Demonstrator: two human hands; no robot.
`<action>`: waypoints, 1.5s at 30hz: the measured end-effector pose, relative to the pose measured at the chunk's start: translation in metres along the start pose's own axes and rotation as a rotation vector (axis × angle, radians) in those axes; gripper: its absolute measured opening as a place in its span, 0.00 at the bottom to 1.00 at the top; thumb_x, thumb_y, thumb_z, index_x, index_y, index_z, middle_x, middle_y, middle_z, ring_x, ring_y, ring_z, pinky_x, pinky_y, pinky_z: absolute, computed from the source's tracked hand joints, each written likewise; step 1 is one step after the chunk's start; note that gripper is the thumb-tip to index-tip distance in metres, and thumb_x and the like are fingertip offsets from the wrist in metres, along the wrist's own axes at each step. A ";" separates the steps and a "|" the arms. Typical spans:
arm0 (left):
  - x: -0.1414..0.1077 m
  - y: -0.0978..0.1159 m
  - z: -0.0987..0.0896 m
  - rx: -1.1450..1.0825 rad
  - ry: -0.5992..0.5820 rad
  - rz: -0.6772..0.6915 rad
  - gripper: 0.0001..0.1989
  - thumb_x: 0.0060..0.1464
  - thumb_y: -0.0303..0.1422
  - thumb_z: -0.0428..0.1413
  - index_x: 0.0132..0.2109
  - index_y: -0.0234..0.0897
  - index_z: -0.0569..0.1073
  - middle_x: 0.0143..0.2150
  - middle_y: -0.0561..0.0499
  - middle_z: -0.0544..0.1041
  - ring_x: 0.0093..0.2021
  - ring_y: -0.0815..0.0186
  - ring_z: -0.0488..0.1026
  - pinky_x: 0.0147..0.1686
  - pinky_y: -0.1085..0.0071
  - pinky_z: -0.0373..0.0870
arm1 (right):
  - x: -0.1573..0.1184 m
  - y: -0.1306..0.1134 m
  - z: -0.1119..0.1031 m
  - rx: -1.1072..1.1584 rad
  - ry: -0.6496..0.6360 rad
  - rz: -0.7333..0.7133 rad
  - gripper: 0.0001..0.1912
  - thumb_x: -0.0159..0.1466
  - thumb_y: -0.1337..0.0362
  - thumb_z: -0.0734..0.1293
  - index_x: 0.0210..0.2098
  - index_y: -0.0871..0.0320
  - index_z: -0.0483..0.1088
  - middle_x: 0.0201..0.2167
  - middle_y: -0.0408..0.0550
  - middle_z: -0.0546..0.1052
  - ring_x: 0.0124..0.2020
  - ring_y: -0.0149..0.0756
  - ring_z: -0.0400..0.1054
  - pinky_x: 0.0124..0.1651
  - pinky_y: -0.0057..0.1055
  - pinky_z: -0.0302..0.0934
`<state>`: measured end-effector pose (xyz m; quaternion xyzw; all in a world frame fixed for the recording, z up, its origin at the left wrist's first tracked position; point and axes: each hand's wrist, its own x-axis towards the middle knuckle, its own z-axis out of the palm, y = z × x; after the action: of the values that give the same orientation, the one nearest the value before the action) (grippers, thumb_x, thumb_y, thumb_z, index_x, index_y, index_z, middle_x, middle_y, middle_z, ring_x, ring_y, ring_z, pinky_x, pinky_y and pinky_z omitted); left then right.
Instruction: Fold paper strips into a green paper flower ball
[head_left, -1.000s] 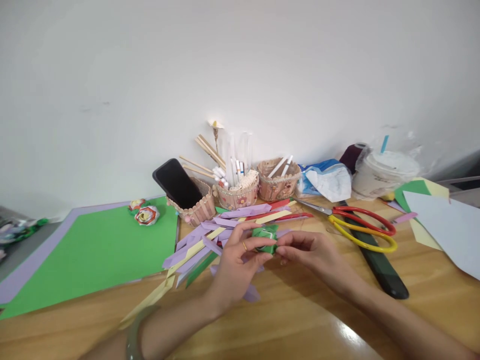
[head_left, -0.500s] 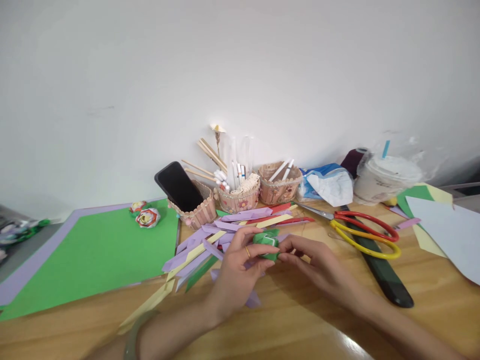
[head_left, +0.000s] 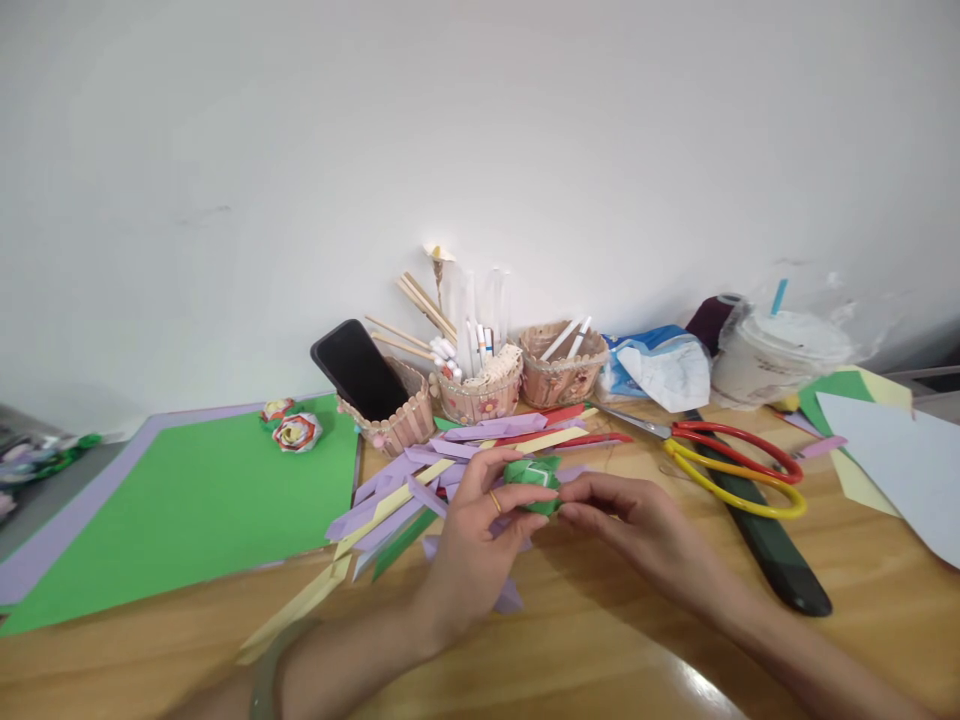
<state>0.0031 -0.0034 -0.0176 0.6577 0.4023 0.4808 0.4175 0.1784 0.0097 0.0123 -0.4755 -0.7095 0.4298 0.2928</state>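
Observation:
Between the fingers of my left hand (head_left: 476,535) is a small green folded-paper piece (head_left: 531,478) with a white zigzag line, held above the table. The thumb and fingers of my right hand (head_left: 619,510) pinch at its right edge, and the fingertips hide the exact spot. Behind and below my left hand lies a pile of folded paper strips (head_left: 390,500), mostly purple, with yellow, red and green ones among them.
Scissors (head_left: 731,465) with red and yellow handles rest on a dark flat bar (head_left: 780,555) at the right. Three small baskets (head_left: 480,400) stand by the wall, one with a phone (head_left: 360,370). Green paper sheets (head_left: 225,500) with two paper rosettes (head_left: 296,432) lie left; a lidded cup (head_left: 780,355) stands right.
The green folded piece has tilted slightly between my fingers. Both hands stay in nearly the same place, and the view has shifted a little.

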 end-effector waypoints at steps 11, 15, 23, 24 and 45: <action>0.000 0.001 -0.001 -0.051 -0.068 -0.018 0.09 0.51 0.28 0.55 0.39 0.45 0.76 0.52 0.47 0.62 0.52 0.60 0.64 0.47 0.61 0.68 | -0.001 0.003 -0.001 0.003 -0.019 0.042 0.12 0.56 0.56 0.65 0.24 0.59 0.70 0.22 0.42 0.72 0.26 0.32 0.63 0.29 0.26 0.56; 0.002 0.001 -0.001 -0.075 -0.040 -0.054 0.09 0.50 0.27 0.55 0.39 0.44 0.76 0.51 0.47 0.62 0.50 0.61 0.65 0.45 0.63 0.70 | -0.001 0.001 -0.004 0.035 -0.082 0.011 0.13 0.59 0.56 0.63 0.29 0.59 0.72 0.26 0.44 0.73 0.29 0.32 0.65 0.32 0.27 0.59; 0.002 0.002 -0.001 -0.061 -0.050 -0.047 0.09 0.50 0.27 0.56 0.38 0.44 0.77 0.50 0.47 0.63 0.51 0.60 0.65 0.43 0.64 0.71 | 0.000 0.003 -0.006 0.030 -0.054 0.086 0.11 0.54 0.57 0.66 0.23 0.58 0.72 0.22 0.43 0.73 0.26 0.32 0.65 0.29 0.27 0.58; 0.001 0.001 -0.001 -0.065 -0.056 -0.052 0.09 0.50 0.27 0.55 0.38 0.44 0.77 0.51 0.47 0.62 0.51 0.60 0.65 0.43 0.64 0.71 | 0.000 0.004 -0.005 0.037 -0.050 0.092 0.10 0.54 0.58 0.67 0.23 0.58 0.71 0.22 0.43 0.73 0.25 0.32 0.64 0.29 0.27 0.57; 0.002 0.002 0.000 -0.078 -0.010 -0.073 0.08 0.50 0.29 0.56 0.38 0.44 0.76 0.50 0.48 0.63 0.48 0.62 0.67 0.40 0.66 0.72 | -0.002 -0.002 0.006 -0.079 0.103 0.017 0.11 0.56 0.60 0.61 0.25 0.58 0.72 0.21 0.45 0.75 0.24 0.32 0.67 0.26 0.27 0.60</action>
<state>0.0039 -0.0025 -0.0153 0.6284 0.4049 0.4771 0.4620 0.1728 0.0052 0.0115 -0.5141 -0.7058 0.3792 0.3061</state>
